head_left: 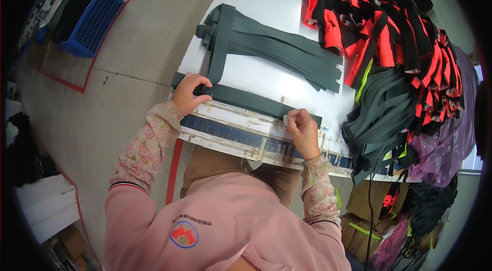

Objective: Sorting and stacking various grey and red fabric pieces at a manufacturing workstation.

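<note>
A long dark green fabric strip (pixel 251 101) lies along the near side of the white table, crossing from left to right. My left hand (pixel 189 94) is at its left end, with thumb and curled fingers closed on the strip and pressing it down. Near the strip's right end, my right hand (pixel 303 130) is closed in a pinch on a small pale piece, too small to name for sure. Beyond the strip lies a pile of similar dark green strips (pixel 271 40); one folded strip hangs from its left end toward my left hand.
Taped markings run along the white table's edge (pixel 225 140). To the right are a bundle of green strips (pixel 382 109), a heap of black and neon-red pieces (pixel 382 33) and a purple plastic bag (pixel 443 145). A blue crate (pixel 97 20) stands on the floor at far left.
</note>
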Motion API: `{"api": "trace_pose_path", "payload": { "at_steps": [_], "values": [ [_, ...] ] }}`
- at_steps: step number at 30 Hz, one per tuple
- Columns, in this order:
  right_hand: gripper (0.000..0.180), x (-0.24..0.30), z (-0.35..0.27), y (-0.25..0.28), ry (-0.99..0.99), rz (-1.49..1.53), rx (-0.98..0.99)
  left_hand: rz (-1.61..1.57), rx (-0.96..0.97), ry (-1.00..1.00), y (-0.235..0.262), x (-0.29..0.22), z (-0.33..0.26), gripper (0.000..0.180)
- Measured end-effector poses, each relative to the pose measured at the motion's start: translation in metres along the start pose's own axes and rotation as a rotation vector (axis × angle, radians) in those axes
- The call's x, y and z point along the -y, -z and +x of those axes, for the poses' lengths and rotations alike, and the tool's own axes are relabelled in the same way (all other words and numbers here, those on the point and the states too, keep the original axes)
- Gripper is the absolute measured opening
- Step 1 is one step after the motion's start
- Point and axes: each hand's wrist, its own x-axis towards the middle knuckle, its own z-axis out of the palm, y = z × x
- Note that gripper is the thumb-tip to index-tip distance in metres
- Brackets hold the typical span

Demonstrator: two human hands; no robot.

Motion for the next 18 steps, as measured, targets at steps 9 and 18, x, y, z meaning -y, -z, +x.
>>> {"api": "trace_pose_path", "payload": {
  "at_steps": [9, 18],
  "values": [
    [0.010, 0.000, 0.002, 0.005, -0.038, -0.127, 0.108, 0.004, -0.024, 0.029, -0.002, 0.000, 0.000, 0.029],
    [0.035, 0.040, 0.001, -0.025, -0.188, 0.138, 0.606, -0.031, -0.057, -0.063, -0.004, 0.006, 0.004, 0.018]
  ]
}}
